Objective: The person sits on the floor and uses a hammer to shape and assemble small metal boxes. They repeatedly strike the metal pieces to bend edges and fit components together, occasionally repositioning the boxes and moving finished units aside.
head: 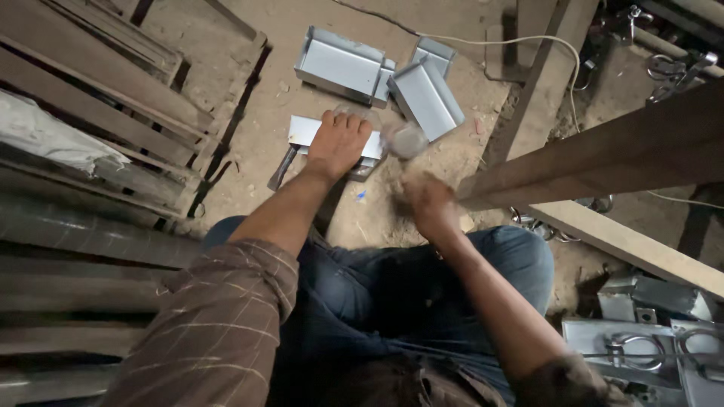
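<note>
- While the left hand (337, 143) lies flat, fingers spread, on a bent sheet-metal piece (305, 130) on the dirt floor (264, 113), it pins the piece rather than closing around it.
- Blurred with motion, the right hand (428, 203) has its grip closed on a hammer (407, 140) (only a smeared round head shows) just right of the pinned piece.
- Done well, I judge, this calls for keeping the pinning fingers back from the right edge where blows land, and the piece flat on the floor.
- Finished folded metal boxes (343, 64) lie farther off, touching one another.
- Room is tight: a wooden beam (603, 154) crosses on the right near the swinging arm, and a slatted wooden pallet (113, 90) hems the left; bare floor lies between.
</note>
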